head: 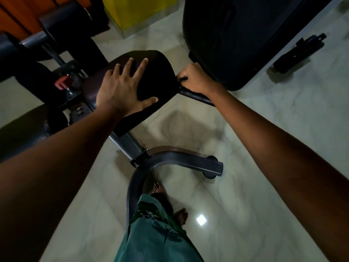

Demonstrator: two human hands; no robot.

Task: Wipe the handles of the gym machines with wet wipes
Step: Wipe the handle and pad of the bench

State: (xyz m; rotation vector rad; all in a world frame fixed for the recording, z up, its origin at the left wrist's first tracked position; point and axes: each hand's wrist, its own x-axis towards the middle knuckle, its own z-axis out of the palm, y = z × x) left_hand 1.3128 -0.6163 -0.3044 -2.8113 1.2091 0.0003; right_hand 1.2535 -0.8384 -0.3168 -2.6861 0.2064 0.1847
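Curled round the bar (196, 96), the right hand (194, 80) grips it just beside the seat (151, 72). Left hand (122, 87) lies flat on the seat, fingers spread.

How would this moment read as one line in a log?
left hand: flat on seat pad | right hand: grips bar beside pad | wipe: not visible

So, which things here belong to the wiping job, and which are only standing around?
Belongs to the job:
- dark bar handle, gripped by the right hand
- black padded seat, with the left hand lying flat on it
No wet wipe is visible.

Standing around:
- yellow block
- black roller pads
- red knob
- curved grey metal base tube
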